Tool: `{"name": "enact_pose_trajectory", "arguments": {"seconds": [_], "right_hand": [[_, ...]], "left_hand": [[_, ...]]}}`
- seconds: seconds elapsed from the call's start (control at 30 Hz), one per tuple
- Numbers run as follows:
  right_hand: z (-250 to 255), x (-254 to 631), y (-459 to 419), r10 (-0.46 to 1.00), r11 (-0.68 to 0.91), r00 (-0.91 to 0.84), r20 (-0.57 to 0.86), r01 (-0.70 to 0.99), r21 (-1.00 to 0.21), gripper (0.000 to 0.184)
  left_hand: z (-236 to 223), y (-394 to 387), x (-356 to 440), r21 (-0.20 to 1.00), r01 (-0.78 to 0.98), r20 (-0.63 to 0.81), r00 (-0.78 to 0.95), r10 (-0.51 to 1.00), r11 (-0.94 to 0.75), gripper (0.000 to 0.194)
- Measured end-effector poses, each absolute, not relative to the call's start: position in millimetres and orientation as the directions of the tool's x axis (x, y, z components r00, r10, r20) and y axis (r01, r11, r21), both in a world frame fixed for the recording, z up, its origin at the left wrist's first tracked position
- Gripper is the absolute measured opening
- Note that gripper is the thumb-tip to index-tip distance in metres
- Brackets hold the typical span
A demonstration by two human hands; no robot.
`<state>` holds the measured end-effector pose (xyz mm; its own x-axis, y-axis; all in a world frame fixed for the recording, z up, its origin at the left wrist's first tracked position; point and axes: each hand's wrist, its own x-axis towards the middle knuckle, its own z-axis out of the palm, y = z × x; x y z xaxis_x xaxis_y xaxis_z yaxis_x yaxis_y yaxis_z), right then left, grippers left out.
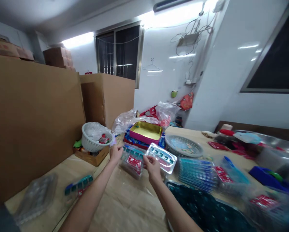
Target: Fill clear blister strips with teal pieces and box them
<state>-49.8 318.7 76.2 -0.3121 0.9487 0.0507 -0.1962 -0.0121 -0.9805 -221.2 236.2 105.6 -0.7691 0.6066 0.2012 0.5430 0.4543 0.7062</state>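
Observation:
My right hand (152, 166) pinches the left edge of a clear plastic blister pack (161, 157) with a row of teal pieces and a pink-red part. The pack is tilted above the table. My left hand (116, 154) has its fingers drawn together beside the left edge of a clear package (134, 162) with blue-teal pieces and a red white-dotted card. Whatever is between the left fingers is too blurred to make out. Right of my right hand lies a row of nested clear blister trays (196, 172) with blue-teal pieces.
A pink tin with a gold inside (146, 130) stands behind the hands. A white basket (93, 141) is at left, a grey round basket (183, 146) at right. A tray of dark teal pieces (202, 209) lies front right. Large cardboard boxes (35, 122) line the left.

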Motion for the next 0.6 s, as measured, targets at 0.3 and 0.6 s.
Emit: {"name": "enact_pose_trajectory", "arguments": {"seconds": [0.3,0.6], "right_hand": [[70,-120,236,0.697,-0.189,-0.711,-0.092,-0.058,-0.98,0.035],[38,-193,144,0.612,0.065,-0.791,-0.031,0.089,-0.994,0.01]], "left_hand": [[102,63,-261,0.62,0.414,0.136,-0.893,0.429,0.666,0.03],[67,-43,-246,0.29,0.272,0.062,-0.962,0.265,0.917,0.024]]}}
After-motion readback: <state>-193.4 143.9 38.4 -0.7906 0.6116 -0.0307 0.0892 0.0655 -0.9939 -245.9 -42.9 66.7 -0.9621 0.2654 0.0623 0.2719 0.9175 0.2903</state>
